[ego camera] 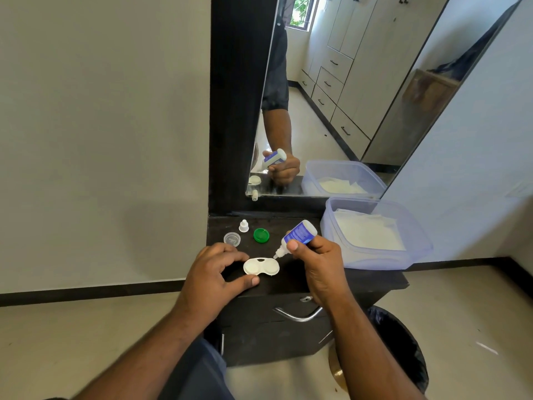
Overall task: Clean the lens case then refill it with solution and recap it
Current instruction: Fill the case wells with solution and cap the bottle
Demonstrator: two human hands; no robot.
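Note:
A white two-well lens case (261, 267) lies uncapped on the black dresser top (291, 280). My left hand (215, 272) pinches its left end between thumb and fingers. My right hand (317, 261) grips a small blue-and-white solution bottle (298, 235), tilted down with its nozzle just above the right well's rim. Behind the case lie a green cap (261, 235), a clear cap (232, 239) and the bottle's small white cap (243, 226).
A translucent plastic tub (375, 255) holding white tissues stands at the right on the dresser. A mirror (360, 96) in a black frame rises behind. A drawer with a metal handle (298, 314) is below, and a black bin (401, 347) sits on the floor.

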